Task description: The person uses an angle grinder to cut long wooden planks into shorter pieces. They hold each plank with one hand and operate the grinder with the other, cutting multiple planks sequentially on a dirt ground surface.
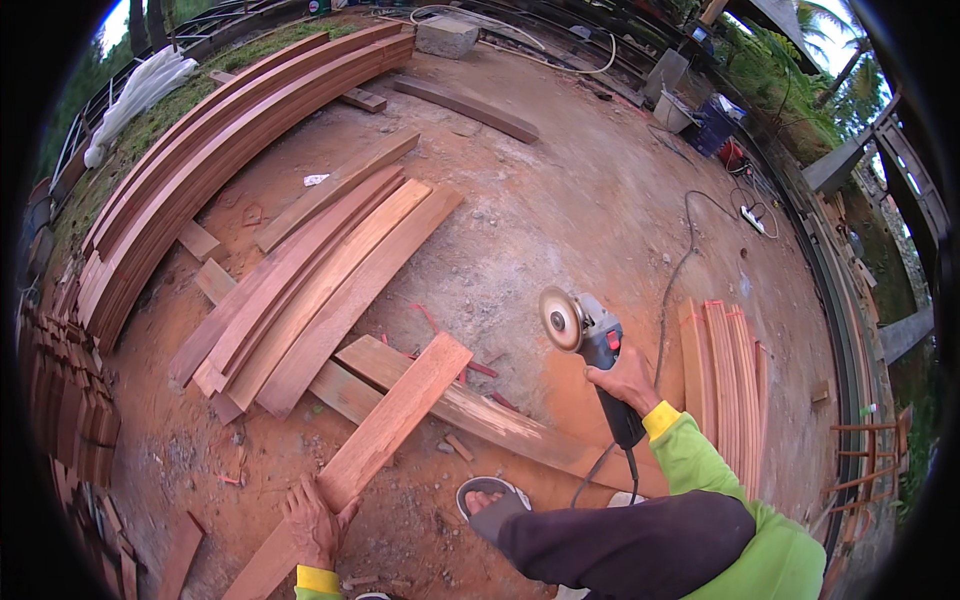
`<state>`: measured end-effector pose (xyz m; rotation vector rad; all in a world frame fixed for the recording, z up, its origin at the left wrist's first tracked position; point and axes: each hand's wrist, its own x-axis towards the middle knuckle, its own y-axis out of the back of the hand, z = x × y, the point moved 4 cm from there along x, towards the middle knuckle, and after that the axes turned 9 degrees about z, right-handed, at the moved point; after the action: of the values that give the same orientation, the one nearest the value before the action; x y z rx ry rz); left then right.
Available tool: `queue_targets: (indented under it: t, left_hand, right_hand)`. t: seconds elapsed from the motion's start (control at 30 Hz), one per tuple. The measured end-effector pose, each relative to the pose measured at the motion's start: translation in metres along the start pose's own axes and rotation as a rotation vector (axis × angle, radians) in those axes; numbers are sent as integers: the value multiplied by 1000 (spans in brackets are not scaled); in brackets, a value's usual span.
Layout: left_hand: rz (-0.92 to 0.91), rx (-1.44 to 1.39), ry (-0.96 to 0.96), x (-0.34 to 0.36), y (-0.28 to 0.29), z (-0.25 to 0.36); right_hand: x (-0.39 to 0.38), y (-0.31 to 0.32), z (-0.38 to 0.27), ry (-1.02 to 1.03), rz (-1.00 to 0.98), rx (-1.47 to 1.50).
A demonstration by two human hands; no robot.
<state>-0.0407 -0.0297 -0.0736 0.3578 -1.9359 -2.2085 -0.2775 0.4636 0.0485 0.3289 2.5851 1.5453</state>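
An angle grinder (598, 340) with a round disc is in my right hand (627, 381), fingers wrapped round its dark body, held up off the ground. Whether the disc spins cannot be told. My left hand (317, 522) grips a reddish wooden plank (385, 435) by its edges near the lower left. The plank slants away from me, its far end lying over a longer weathered board (500, 418) on the ground. My sandalled foot stands beside that board.
Several planks (330, 285) lie side by side ahead on the left, with a long stack of boards (230, 140) beyond. Bundled strips (725, 380) lie at the right. The grinder's cord (672, 275) runs to a white power strip (750, 218). Short wood pieces (75, 400) are piled far left.
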Motion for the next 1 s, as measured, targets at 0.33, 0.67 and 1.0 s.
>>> queue_targets:
  t: [0.33,0.67,1.0]
  left_hand:
    - [-100,80,141,-79,-34,-120]
    - [-167,35,55,-14,-29,-20]
    - [22,-6,22,-25,-43,-13]
  right_hand:
    - [6,-4,16,41,32,117]
    - [8,-2,4,82,53,55]
    - [4,-5,-2,87,20,97]
